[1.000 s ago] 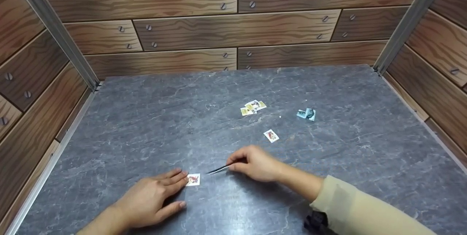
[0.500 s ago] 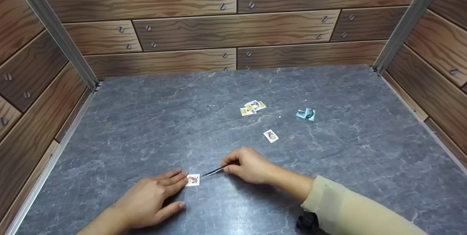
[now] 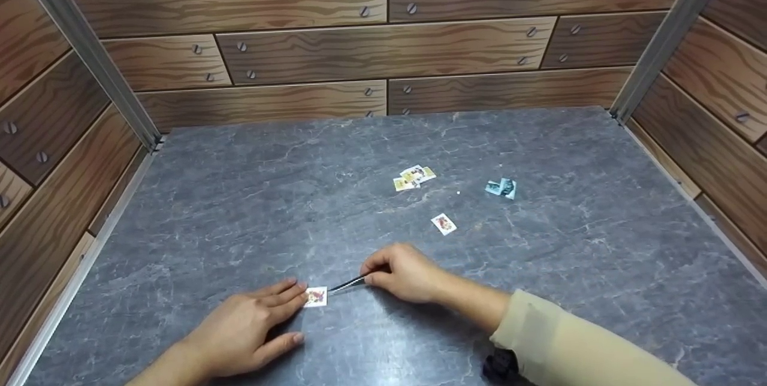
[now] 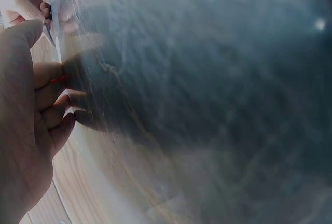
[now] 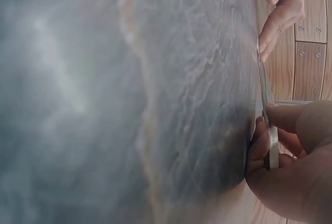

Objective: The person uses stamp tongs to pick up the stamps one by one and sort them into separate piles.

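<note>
A small white card with a red and pink picture [image 3: 316, 296] lies flat on the table in the head view. My left hand [image 3: 245, 326] rests palm down with its fingers extended, fingertips over the card's left edge. My right hand [image 3: 404, 272] pinches a pair of metal tweezers [image 3: 347, 283] between thumb and fingers. The tweezers' tips point left and meet the card's right edge; whether they grip it is too small to tell. In the right wrist view the tweezers [image 5: 268, 110] lie low along the tabletop, tips close to the left fingertips [image 5: 264, 47].
A similar white card [image 3: 444, 224] lies beyond the right hand. Several overlapping yellow and white cards [image 3: 413, 178] lie farther back, with pale blue pieces [image 3: 502, 188] to their right. The grey marbled table [image 3: 239, 206] is bounded by wood-patterned walls [image 3: 383, 50].
My right hand has moved slightly left, bringing the tweezers' tips from a small gap to the card's right edge. The left hand has stayed in place on the card.
</note>
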The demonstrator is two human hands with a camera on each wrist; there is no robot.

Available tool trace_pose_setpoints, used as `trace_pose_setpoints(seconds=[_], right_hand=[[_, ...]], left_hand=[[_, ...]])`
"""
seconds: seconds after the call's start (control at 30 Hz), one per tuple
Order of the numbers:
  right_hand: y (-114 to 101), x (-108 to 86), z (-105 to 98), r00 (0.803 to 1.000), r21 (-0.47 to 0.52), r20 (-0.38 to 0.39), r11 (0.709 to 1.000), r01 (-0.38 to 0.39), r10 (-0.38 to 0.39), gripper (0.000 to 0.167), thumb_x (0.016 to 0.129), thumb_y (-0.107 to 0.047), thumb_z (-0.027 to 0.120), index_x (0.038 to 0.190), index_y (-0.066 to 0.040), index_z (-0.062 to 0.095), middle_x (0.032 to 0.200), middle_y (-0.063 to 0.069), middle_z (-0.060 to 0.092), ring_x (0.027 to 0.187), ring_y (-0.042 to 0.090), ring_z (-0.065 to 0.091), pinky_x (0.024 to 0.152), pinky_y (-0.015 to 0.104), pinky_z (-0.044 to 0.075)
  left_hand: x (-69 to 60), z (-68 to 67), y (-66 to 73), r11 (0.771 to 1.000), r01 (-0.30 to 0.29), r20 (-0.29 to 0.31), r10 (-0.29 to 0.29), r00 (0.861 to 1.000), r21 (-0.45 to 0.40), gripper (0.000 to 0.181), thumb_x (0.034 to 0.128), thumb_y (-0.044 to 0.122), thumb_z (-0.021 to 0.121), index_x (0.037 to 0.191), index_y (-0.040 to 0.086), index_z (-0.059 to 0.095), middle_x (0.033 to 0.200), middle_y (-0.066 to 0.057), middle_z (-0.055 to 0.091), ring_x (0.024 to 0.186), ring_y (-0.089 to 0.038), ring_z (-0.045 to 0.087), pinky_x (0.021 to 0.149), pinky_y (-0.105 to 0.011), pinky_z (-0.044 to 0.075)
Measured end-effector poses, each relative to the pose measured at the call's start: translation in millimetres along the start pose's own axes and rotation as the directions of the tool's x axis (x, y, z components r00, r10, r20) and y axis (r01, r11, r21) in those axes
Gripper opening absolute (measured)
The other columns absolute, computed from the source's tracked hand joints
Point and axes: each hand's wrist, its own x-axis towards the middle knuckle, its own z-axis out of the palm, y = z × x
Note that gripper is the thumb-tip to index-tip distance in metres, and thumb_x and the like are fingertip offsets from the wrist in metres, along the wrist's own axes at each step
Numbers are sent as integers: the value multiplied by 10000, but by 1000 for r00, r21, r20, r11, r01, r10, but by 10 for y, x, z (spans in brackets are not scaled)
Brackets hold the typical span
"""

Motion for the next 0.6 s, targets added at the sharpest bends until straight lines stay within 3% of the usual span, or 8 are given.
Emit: trace_pose_setpoints(seconds=[0.37,0.6], right_hand=[[34,32,-10,1000,52,13,999,12,-13,77,941,-93,773,984,-92,837,913,-47,772,803,53,579,756,265,475],[30,37,10,1000,79,12,997,-6,5,77,948,-94,773,987,-86,839,942,-37,788,827,46,607,789,272,502]], left_hand=[[8,-19,3,999,20,34,-19,999,-30,608,1089,522,544,1474,61,638,1500,-66,618,1391,-285,582,1038,-497,556],[3,-15,-1,999,18,33,-17,999,-28,610,1087,522,548,1474,59,637,1499,-71,617,1392,-286,581,1039,-495,556]])
